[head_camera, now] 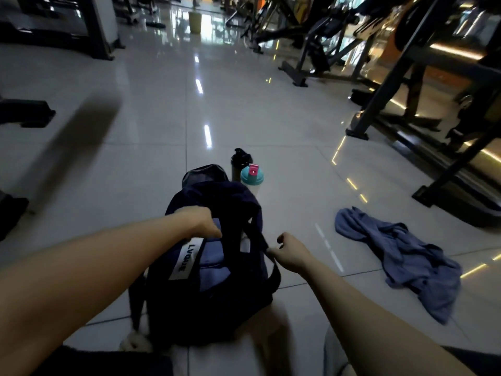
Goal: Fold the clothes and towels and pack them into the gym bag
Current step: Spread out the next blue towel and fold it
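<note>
Head view | gym bag (217,294), dark navy, stands on tiled floor (162,158), front centre | left hand (202,222) fingers curled over bag's top edge | right hand (291,251) pinches dark strap (260,234) at bag's right side | blue garment (401,256) crumpled on floor, well right of bag | teal-lidded bottle (252,177) just behind bag

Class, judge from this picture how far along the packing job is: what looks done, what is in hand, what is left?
Done: unclear; some light blue fabric shows at the bag opening, perhaps already packed. In hand: the left hand grips the bag's top, and the right hand pinches its strap. Left: the cloth lies crumpled, unfolded, on the floor.
</note>
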`<action>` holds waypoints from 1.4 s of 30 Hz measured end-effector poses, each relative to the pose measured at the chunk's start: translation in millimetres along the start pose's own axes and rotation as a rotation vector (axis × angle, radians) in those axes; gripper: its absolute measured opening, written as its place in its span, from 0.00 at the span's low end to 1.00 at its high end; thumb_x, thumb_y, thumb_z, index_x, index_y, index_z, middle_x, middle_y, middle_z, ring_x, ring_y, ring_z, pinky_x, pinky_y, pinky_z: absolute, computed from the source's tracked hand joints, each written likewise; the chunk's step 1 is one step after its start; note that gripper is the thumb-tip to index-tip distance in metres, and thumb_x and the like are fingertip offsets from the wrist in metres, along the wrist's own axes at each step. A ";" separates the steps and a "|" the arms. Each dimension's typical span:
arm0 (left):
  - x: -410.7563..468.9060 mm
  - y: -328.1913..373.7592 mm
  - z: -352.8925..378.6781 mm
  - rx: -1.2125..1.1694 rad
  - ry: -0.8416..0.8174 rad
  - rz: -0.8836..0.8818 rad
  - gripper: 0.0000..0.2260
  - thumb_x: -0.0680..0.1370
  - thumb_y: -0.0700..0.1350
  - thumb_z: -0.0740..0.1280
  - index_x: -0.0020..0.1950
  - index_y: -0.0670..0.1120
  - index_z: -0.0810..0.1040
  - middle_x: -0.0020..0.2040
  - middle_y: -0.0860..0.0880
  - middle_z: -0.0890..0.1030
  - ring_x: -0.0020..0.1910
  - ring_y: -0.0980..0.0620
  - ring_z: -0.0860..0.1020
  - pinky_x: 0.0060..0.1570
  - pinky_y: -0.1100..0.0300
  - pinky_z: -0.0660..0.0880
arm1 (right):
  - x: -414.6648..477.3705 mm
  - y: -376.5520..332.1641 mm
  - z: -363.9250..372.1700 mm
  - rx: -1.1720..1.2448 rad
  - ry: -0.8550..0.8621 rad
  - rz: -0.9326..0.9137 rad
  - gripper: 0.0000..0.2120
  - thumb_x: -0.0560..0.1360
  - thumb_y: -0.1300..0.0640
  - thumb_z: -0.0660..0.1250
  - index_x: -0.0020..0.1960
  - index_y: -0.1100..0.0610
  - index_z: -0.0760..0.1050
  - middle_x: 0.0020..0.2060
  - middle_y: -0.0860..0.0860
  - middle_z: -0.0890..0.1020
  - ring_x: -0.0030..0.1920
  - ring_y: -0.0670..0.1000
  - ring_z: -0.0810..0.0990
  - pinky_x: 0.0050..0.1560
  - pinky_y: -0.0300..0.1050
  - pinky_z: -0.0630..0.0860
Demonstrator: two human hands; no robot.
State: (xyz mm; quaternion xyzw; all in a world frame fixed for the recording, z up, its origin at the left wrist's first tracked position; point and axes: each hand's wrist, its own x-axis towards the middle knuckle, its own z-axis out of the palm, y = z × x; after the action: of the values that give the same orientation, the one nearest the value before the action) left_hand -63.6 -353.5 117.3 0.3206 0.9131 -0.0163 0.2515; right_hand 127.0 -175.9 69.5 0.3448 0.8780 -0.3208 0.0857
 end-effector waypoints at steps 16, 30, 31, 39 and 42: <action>54.2 320.5 53.2 0.008 0.089 0.515 0.14 0.78 0.55 0.65 0.57 0.46 0.76 0.57 0.45 0.80 0.53 0.43 0.78 0.50 0.54 0.75 | -2.0 226.7 -128.9 0.024 0.173 0.301 0.10 0.73 0.57 0.66 0.35 0.56 0.68 0.31 0.54 0.73 0.34 0.54 0.71 0.37 0.47 0.65; 202.7 501.5 175.3 0.030 -0.118 0.810 0.30 0.77 0.41 0.67 0.78 0.51 0.64 0.65 0.41 0.76 0.59 0.40 0.77 0.57 0.47 0.77 | 72.5 412.6 -97.1 -0.134 0.103 0.510 0.33 0.80 0.45 0.65 0.79 0.52 0.56 0.78 0.54 0.59 0.71 0.64 0.66 0.66 0.60 0.70; 207.7 506.8 182.6 0.064 -0.112 0.818 0.32 0.77 0.41 0.67 0.80 0.52 0.61 0.64 0.40 0.75 0.59 0.39 0.77 0.56 0.47 0.76 | 73.0 415.1 -89.8 -0.225 0.117 0.507 0.33 0.79 0.44 0.66 0.78 0.52 0.58 0.76 0.54 0.62 0.71 0.63 0.66 0.66 0.60 0.70; 218.4 509.6 202.2 0.394 0.052 0.914 0.13 0.81 0.45 0.63 0.65 0.47 0.76 0.59 0.42 0.80 0.55 0.41 0.80 0.47 0.51 0.73 | 55.7 401.3 -78.8 -0.088 0.276 0.377 0.04 0.77 0.57 0.64 0.45 0.55 0.71 0.45 0.56 0.76 0.47 0.60 0.76 0.42 0.52 0.69; 201.5 502.1 184.0 0.297 0.161 0.928 0.09 0.81 0.46 0.62 0.49 0.44 0.80 0.49 0.43 0.83 0.48 0.41 0.81 0.37 0.54 0.68 | 41.7 397.5 -104.7 0.246 0.398 0.459 0.12 0.76 0.58 0.65 0.38 0.56 0.64 0.32 0.54 0.69 0.34 0.56 0.68 0.35 0.50 0.64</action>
State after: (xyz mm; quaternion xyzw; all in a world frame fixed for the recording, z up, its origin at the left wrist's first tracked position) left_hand 182.5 126.3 -72.0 0.7261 0.6783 -0.0079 0.1125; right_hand 365.7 133.3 -64.8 0.5973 0.7315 -0.3232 -0.0600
